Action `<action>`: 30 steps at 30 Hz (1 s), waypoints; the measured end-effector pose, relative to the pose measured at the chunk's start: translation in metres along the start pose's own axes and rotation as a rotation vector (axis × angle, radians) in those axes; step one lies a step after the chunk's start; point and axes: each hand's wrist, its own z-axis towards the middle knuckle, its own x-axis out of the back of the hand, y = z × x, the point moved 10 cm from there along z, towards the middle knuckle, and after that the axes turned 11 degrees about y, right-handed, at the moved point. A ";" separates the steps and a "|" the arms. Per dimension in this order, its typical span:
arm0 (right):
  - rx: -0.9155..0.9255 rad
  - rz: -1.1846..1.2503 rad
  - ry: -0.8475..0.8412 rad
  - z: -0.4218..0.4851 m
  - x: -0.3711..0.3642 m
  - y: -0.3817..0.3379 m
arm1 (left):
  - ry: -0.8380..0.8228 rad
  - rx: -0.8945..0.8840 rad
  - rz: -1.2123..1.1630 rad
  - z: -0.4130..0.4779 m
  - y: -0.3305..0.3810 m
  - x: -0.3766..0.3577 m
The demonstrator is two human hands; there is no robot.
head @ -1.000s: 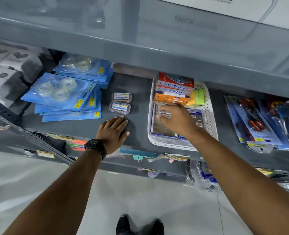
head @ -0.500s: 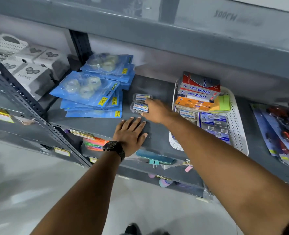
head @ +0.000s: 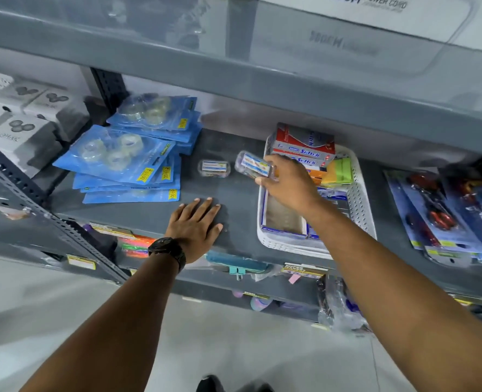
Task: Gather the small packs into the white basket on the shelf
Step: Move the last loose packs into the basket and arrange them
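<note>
My right hand grips a small clear pack with a white and blue label, lifted above the grey shelf just left of the white basket. A second small clear pack lies flat on the shelf, left of the held one. The basket holds red and white boxes, an orange box, yellow-green pads and flat blue packs. My left hand rests palm down with fingers spread on the shelf's front part, holding nothing. A black watch sits on that wrist.
Stacked blue tape blister packs lie on the shelf's left part. Blue carded scissors packs lie to the right of the basket. An upper shelf overhangs close above. A perforated upright and white boxes stand at far left.
My right hand left the basket, reached left to the two small packs, picked one up and now carries it back toward the basket. My left hand stayed flat on the shelf.
</note>
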 end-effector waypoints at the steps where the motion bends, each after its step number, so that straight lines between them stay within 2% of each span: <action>1: -0.012 -0.019 0.005 -0.002 0.011 0.013 | -0.001 0.000 0.003 0.000 0.001 0.000; 7: -0.104 -0.135 -0.108 -0.028 0.022 0.086 | -0.003 0.009 0.002 -0.001 0.000 0.000; 12: -0.047 -0.234 -0.196 -0.041 0.002 0.100 | 0.010 0.008 0.010 0.000 0.000 0.002; 19: 0.011 -0.267 -0.212 -0.041 -0.014 0.098 | 0.044 0.025 -0.007 -0.001 -0.001 0.003; 27: 0.051 -0.356 -0.132 -0.043 -0.010 0.096 | 0.038 0.021 -0.010 0.000 -0.002 0.002; 30: 0.021 -0.288 -0.107 -0.040 -0.005 0.091 | 0.035 0.018 -0.003 0.000 -0.002 0.001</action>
